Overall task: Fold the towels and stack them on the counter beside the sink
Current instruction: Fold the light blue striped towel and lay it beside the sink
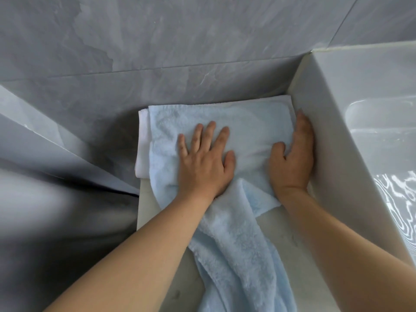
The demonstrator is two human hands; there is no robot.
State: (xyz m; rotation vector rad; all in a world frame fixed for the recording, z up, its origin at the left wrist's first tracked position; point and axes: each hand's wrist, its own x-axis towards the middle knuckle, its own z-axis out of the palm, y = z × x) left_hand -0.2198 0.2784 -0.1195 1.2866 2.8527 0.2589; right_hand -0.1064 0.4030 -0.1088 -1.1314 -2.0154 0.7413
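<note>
At the far left a grey marbled wall (67, 154) angles in toward the narrow pale bench (281, 233). Next along, a white towel (141, 152) lies folded flat on the bench, its left edge peeking out from under the light blue towel (168, 136) I have laid over it. My left hand (204, 158) rests on the blue towel with its fingers spread and straight, pressing the pile down. Below my wrists the rest of the blue towel trails loose toward me down the bench, twisted and unfolded. My right hand (292, 158) sits at the towel's right edge, squeezed against the white sink (333, 131) wall; its thumb lies on the cloth, its fingers reach forward along the edge, and I cannot tell whether they tuck under it.

I judge I am midway through folding the second towel on top of the first. Next, I think, the hanging tail needs lifting and laying forward over the pressed part, edges squared to the white one beneath. The back wall is the same grey tile, and the basin at the right looks glossy.
</note>
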